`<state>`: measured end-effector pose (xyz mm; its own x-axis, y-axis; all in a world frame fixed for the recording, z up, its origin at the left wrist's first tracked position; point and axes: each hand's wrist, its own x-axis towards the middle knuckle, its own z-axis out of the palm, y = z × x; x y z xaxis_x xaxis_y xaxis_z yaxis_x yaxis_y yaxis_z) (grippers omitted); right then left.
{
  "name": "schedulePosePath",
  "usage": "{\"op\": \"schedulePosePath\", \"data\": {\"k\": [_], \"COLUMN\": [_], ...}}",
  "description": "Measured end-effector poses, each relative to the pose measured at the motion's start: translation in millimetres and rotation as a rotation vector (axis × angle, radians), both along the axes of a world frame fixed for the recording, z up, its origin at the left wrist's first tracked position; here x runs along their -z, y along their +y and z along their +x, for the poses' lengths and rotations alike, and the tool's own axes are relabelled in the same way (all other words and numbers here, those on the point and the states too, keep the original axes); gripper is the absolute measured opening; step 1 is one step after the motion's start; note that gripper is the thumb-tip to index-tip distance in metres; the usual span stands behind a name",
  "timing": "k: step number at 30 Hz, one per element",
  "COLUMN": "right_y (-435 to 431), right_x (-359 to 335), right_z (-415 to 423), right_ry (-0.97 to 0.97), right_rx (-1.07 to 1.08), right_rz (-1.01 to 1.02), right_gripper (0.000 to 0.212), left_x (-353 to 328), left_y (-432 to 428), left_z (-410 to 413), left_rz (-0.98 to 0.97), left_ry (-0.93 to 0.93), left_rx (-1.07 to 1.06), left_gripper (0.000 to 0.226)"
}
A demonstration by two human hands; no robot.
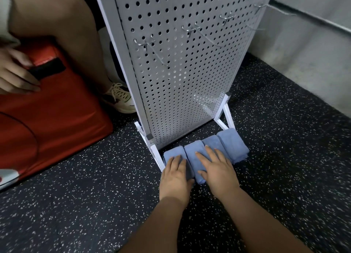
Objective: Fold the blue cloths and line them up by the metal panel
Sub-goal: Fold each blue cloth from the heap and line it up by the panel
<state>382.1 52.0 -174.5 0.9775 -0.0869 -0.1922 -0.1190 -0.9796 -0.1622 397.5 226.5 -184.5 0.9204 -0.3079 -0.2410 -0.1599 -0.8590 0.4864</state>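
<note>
Lying in a row under the palms: four folded blue cloths (232, 144), touching side by side at the foot of the metal panel (180, 81). Left hand (175, 175) rests flat on the end cloth, fingers straight, its thumb possibly against the cloth's edge. Right hand (216, 167) is spread flat across the next two cloths, with the fourth just beyond it. Speckled floor (95, 205) lies beneath.

Four folded cloths (210, 141) lie side by side on the floor (284, 157), just before the upright panel (180, 72).
</note>
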Motion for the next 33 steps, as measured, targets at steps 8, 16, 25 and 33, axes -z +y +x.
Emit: {"op": "schedulePosePath", "data": {"k": [8, 16, 25, 33], "right_y": [-19, -54, -91, -113], "right_x": [-77, -157, -204, -209], "right_z": [-57, -178, -348, -492], "right_ry": [-0.030, -0.040, 0.009, 0.033], "right_rx": [0.042, 0.212, 0.532, 0.824], "right_rz": [0.011, -0.025, -0.046, -0.054], "right_gripper": [0.069, 0.066, 0.071, 0.075], "left_x": [-56, -107, -168, -194], "left_y": [-3, -35, -108, -165], "left_z": [-35, -112, -228, -332], "left_rz": [0.018, -0.035, -0.058, -0.035], "left_ry": [-0.020, -0.090, -0.110, -0.096], "left_rx": [0.111, 0.309, 0.644, 0.963], "left_gripper": [0.078, 0.081, 0.080, 0.079]}}
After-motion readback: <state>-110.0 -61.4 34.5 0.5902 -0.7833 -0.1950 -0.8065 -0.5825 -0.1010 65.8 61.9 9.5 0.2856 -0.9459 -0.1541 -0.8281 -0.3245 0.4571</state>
